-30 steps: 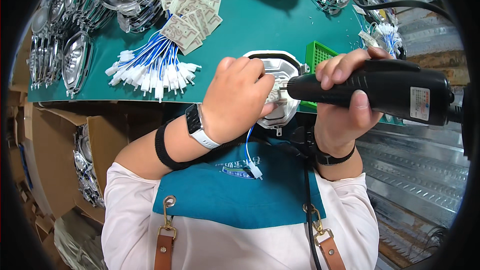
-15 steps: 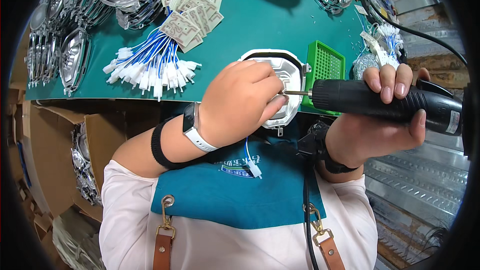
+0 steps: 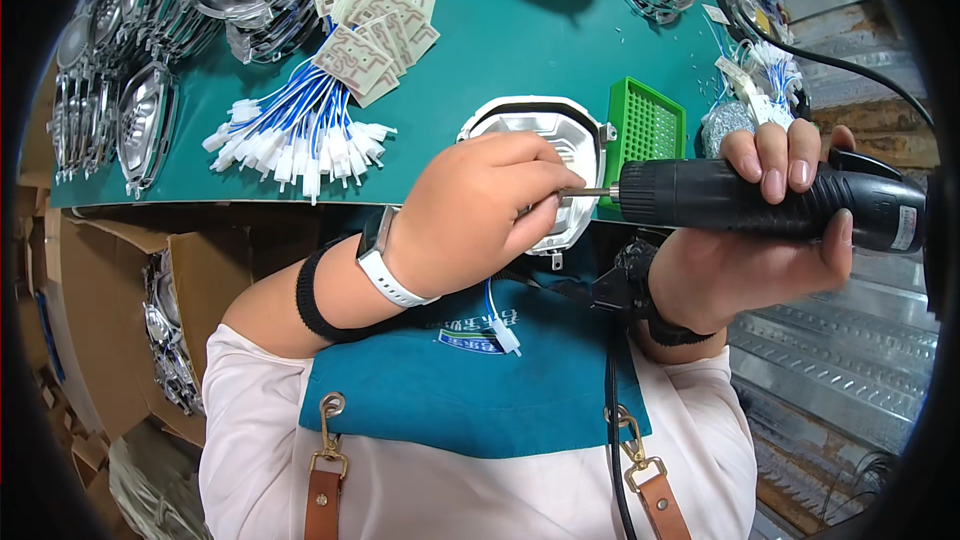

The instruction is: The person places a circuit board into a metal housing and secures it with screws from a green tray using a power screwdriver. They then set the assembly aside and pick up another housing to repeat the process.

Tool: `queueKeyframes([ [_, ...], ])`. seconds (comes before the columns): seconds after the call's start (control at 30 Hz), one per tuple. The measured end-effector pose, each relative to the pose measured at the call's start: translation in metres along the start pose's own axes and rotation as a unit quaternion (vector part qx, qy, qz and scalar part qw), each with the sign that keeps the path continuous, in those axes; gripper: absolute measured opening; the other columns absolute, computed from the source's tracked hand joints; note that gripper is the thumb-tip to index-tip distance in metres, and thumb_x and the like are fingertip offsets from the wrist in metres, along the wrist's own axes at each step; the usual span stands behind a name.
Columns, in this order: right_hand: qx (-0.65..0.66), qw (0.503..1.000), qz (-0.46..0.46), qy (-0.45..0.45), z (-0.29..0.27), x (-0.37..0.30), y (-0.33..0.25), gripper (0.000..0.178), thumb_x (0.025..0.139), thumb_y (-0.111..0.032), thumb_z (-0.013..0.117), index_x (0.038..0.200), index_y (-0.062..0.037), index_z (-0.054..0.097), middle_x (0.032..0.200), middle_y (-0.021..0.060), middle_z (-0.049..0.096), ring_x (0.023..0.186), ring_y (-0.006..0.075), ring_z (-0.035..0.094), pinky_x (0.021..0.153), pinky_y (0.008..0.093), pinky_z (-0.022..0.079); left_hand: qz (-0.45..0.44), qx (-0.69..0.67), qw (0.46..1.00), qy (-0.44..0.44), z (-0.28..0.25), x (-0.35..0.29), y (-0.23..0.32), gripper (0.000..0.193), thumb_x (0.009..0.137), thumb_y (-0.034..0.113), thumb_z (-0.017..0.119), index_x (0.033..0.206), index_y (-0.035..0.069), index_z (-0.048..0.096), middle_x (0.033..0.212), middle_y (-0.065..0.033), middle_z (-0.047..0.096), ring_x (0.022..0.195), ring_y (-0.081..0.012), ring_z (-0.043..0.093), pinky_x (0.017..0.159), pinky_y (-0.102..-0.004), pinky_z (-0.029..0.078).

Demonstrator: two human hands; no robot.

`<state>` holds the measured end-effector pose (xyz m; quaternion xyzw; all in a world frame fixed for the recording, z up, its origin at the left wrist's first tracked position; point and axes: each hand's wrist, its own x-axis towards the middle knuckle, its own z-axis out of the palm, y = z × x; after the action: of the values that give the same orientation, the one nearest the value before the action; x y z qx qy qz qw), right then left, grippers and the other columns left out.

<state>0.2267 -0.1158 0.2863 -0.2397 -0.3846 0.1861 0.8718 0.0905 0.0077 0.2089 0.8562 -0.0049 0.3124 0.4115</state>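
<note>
My right hand grips a black electric screwdriver lying sideways, its bit pointing left. Closed in a pinch, my left hand meets the bit's tip; whatever sits between finger and thumb is hidden. Behind that hand is a silver, eight-sided metal housing with a black seal inside its rim, at the table's near edge. The hand covers much of its inside. Below my left hand hangs a blue and white lead with a white plug.
A green perforated tray sits right of the housing. Several flat circuit plates with wired white plugs lie at left. Stacked metal housings line the left and back. A cardboard box stands below the table's left side.
My left fingertips have moved slightly right along the bit, and the thumb has drawn closer to the index finger. The screwdriver stays nearly still in my right hand.
</note>
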Motion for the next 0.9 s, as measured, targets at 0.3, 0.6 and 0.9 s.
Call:
queueKeyframes([
  [0.3,0.03,0.999,0.026,0.014,-0.0039,0.0005,-0.0021,0.049,0.082,-0.034,0.051,0.122,-0.0068,0.044,0.082,0.0053,0.046,0.071,0.0147,0.048,0.068,0.0311,0.041,-0.036,-0.059,0.997,-0.02,-0.0036,0.0004,-0.0022,0.008,0.074,0.001,0.066,0.082,0.002,0.063,0.077,-0.0079,0.058,0.066,-0.0224,0.056,0.058,-0.0296,0.044],
  [0.6,0.012,1.0,0.01,0.0,0.0011,0.0005,-0.0005,0.048,0.077,-0.025,0.056,0.115,0.0031,0.045,0.08,0.0053,0.042,0.069,0.0134,0.044,0.068,0.0275,0.038,0.0,0.007,1.0,0.006,-0.0026,0.0014,-0.0004,0.009,0.071,0.003,0.07,0.076,0.003,0.062,0.074,-0.007,0.057,0.064,-0.0226,0.055,0.056,-0.0317,0.043],
  [0.9,0.029,0.999,0.021,-0.033,-0.0012,-0.0002,-0.0023,0.05,0.077,-0.024,0.055,0.118,0.0028,0.042,0.081,0.0061,0.041,0.07,0.0145,0.044,0.068,0.0292,0.038,0.003,0.009,1.0,0.002,-0.002,-0.0007,-0.0026,0.012,0.068,0.002,0.072,0.076,0.003,0.062,0.073,-0.0067,0.057,0.064,-0.0232,0.056,0.056,-0.0323,0.044],
])
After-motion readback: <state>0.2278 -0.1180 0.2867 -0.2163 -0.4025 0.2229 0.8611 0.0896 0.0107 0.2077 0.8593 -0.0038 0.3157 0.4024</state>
